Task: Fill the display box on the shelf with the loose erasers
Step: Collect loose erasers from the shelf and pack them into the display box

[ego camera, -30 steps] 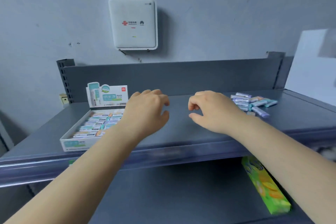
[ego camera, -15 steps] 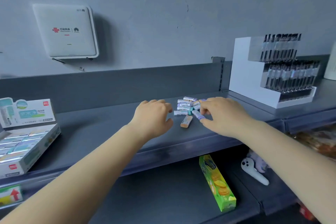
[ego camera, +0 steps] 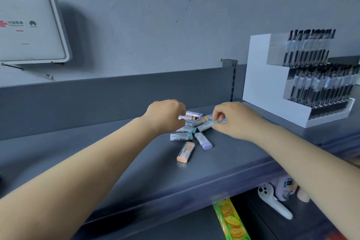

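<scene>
Closest to you, under the shelf (ego camera: 136, 161), a green box (ego camera: 230, 222) and a white controller (ego camera: 274, 202) lie on a lower shelf. The green box is below the pile and the controller is below and right of it.

On top of the shelf sits the pile of erasers (ego camera: 191, 128). An orange eraser (ego camera: 185, 151) lies alone on the near side of the pile. A purple eraser (ego camera: 203, 140) lies just behind it, right at the pile's near edge.

Your left hand (ego camera: 165, 116) is at the left side of the pile. Its fingers are curled and pinch a small eraser (ego camera: 187, 117) at the tips. Your right hand (ego camera: 233, 121) is at the right side of the pile. Its thumb and fingers pinch a teal eraser (ego camera: 219, 121).

Far right of the pile stands a white rack (ego camera: 259, 76) full of black pens (ego camera: 319, 84). Far left of the pile, a white router (ego camera: 31, 27) hangs on the grey wall (ego camera: 155, 15). The display box is out of sight.
</scene>
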The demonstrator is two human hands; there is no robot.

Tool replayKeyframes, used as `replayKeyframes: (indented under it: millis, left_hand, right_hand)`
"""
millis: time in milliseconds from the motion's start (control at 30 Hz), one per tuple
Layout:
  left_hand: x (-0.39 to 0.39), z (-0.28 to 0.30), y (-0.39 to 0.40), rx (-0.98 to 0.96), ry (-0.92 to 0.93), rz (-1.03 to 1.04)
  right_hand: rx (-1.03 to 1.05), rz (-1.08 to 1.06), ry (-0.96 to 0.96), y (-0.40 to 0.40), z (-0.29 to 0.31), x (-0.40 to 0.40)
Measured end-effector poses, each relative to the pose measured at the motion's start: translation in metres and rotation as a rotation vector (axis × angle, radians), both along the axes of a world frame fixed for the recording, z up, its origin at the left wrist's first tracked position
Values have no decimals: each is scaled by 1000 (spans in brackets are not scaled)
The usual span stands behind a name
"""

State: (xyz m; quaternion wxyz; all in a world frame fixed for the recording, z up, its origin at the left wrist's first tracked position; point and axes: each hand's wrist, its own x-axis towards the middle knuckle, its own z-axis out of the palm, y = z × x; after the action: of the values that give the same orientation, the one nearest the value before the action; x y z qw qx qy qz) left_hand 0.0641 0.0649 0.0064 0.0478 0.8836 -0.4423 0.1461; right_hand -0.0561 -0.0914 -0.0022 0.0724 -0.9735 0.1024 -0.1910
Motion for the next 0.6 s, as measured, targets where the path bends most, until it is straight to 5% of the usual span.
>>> replayKeyframes:
  millis: [300, 467, 600]
  left_hand:
    - [48, -4, -36, 112, 125, -16]
    - [60, -8, -40, 43, 440, -141]
    - [59, -9, -37, 72, 495, -182]
  right_hand:
    - [104, 95, 93, -44, 0, 61]
    - [116, 204, 235, -42, 0, 82]
    - [105, 262, 344, -42, -4, 93]
